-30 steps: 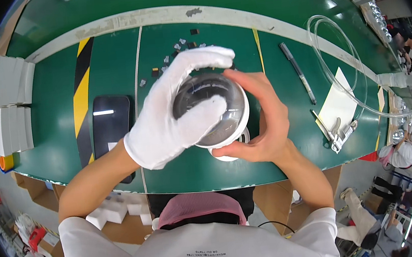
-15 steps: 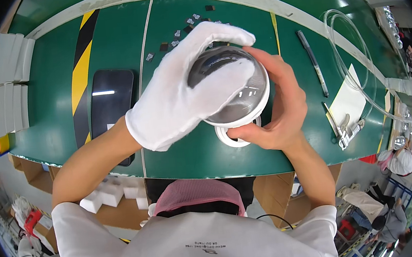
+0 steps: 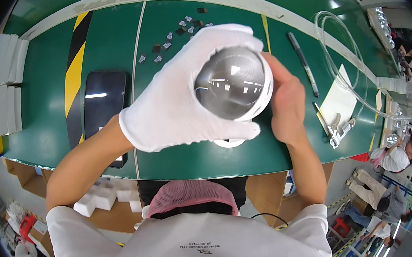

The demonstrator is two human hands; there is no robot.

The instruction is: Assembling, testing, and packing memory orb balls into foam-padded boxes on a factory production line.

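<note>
A dome camera (image 3: pixel 231 85) with a clear, shiny cover and a white rim is held above the green table. My left hand (image 3: pixel 172 97), in a white glove, wraps it from the left, with the fingers over the far rim and the thumb along the near side. On the right, my bare right hand (image 3: pixel 288 104) curls against the white housing; its fingers are slightly blurred and partly hidden behind it. Below the dome, part of a white round piece (image 3: pixel 229 143) shows; whether it joins the camera I cannot tell.
Small dark and silvery pieces (image 3: pixel 167 45) lie scattered beyond my hands. A black phone (image 3: pixel 105 102) is at the left, beside yellow-black tape (image 3: pixel 76 74). To the right are a pen (image 3: pixel 302 61), a clipboard with paper (image 3: pixel 339 100) and clear tubing (image 3: pixel 353 40). White boxes (image 3: pixel 3 108) stand far left.
My left thumb has slid off the dome's face to its near side, so the clear cover shows. My right hand has turned, and its thumb has left the near underside.
</note>
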